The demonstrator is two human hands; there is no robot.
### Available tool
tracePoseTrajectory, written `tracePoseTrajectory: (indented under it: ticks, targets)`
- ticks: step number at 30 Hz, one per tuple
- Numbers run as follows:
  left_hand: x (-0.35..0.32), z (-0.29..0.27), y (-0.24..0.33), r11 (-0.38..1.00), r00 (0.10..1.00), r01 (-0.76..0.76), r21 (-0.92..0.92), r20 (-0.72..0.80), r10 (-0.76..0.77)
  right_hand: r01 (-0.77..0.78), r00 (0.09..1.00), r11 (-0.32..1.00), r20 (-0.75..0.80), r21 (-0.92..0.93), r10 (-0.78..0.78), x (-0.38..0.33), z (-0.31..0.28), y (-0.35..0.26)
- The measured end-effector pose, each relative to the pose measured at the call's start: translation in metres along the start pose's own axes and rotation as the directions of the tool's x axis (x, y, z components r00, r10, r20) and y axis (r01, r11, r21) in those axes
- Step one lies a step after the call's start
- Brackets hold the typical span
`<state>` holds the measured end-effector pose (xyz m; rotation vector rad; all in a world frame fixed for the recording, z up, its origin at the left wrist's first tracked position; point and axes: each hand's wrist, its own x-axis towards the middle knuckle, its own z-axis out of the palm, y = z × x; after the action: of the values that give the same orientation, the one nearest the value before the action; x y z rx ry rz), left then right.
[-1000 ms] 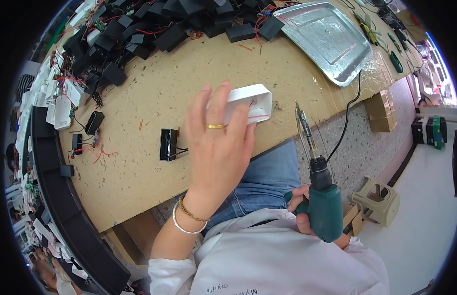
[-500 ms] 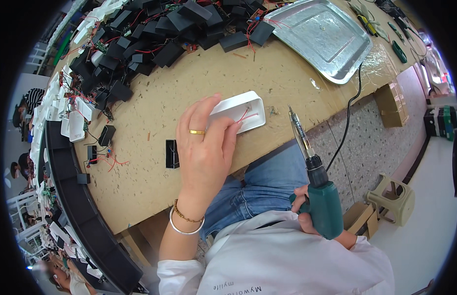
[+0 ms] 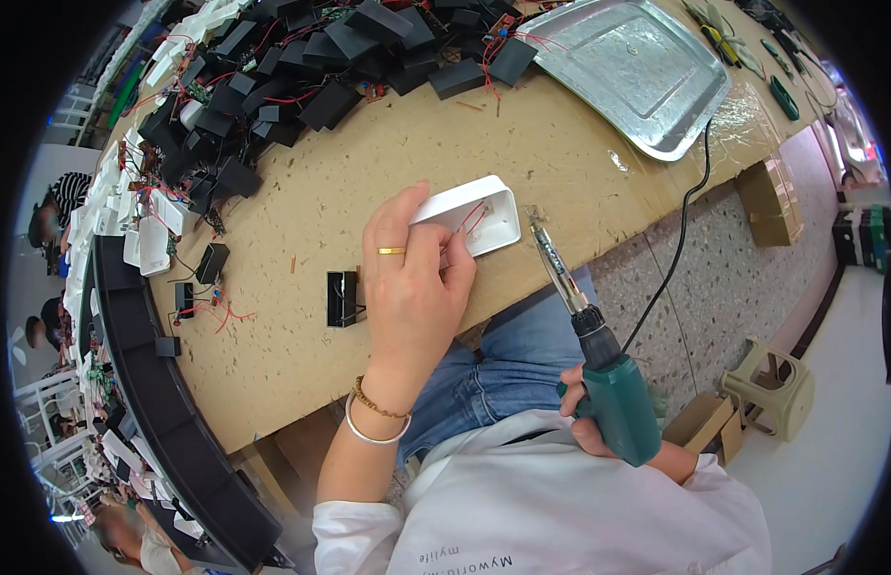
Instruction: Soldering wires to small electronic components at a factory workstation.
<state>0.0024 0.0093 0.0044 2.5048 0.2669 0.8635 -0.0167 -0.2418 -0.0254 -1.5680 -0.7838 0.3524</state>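
My left hand (image 3: 417, 273) is closed on a white plastic case (image 3: 503, 218), its fingers reaching into the open side. Thin red wires (image 3: 476, 213) show inside, by the fingertips; whether the fingers pinch them is hidden. In my right hand (image 3: 582, 417) is a green pistol-grip soldering gun (image 3: 620, 402), its metal tip pointing up and left, a little right of the case. A small black box (image 3: 341, 299) with its open side up sits just left of my left hand.
Black boxes (image 3: 369, 48) with red wires and circuit boards are heaped at the far left. A metal tray (image 3: 637, 81) lies at the far right, near pliers (image 3: 719, 46). A black cord (image 3: 680, 225) hangs over the table edge. A black conveyor (image 3: 139, 383) runs along the left.
The soldering gun's tip has swung left, closer to the white case. My left hand and the case have barely shifted.
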Motion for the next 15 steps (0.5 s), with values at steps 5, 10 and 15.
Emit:
tracePoseTrajectory:
  ticks: [5,10,15]
  targets:
    - [0.000,0.002,-0.001,0.999,0.999,-0.035,0.018,-0.011,0.036,-0.018,1.000,0.999,0.000,0.036,0.019,0.004,0.005,0.000]
    - [0.001,0.001,-0.001,0.999,0.999,-0.033,0.011,-0.010,0.033,-0.027,0.998,0.998,-0.058,-0.059,0.023,0.007,0.013,-0.001]
    - [0.002,-0.001,-0.001,0.998,0.999,-0.047,0.039,-0.018,0.048,0.042,0.996,0.993,-0.074,-0.108,-0.050,0.016,0.018,-0.002]
